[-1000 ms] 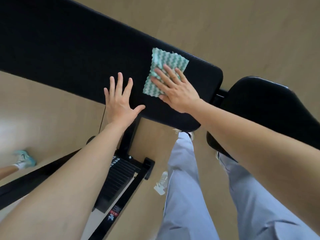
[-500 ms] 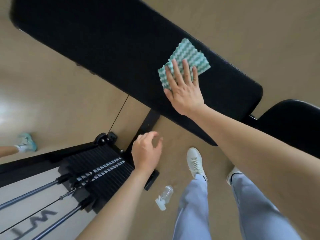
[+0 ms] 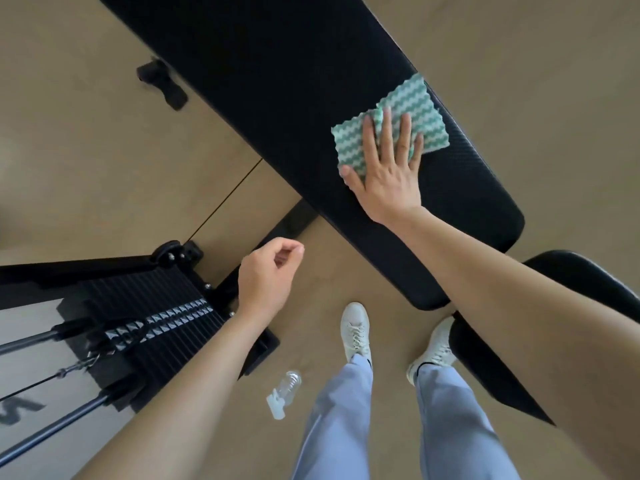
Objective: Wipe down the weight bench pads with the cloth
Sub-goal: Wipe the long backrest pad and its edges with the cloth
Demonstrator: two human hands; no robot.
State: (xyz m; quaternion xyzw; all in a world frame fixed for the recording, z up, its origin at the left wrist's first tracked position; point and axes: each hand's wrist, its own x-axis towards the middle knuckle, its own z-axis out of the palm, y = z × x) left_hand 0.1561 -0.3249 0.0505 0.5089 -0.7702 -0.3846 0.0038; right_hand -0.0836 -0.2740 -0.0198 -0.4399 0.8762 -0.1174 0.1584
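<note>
The long black back pad of the weight bench runs diagonally from the top left to the right. A green and white wavy cloth lies flat on it near its far edge. My right hand presses flat on the cloth with fingers spread. My left hand hangs off the bench over the floor, fingers loosely curled and holding nothing. The black seat pad sits at the right, partly hidden by my right arm.
A black weight stack with cables and guide rods stands at the lower left. A small clear spray bottle lies on the tan floor by my left foot. The bench's frame leg and a foot piece are underneath.
My right hand has slid the cloth along the back pad toward its far edge. My left hand lifted off the pad one second ago and now hangs curled below the bench.
</note>
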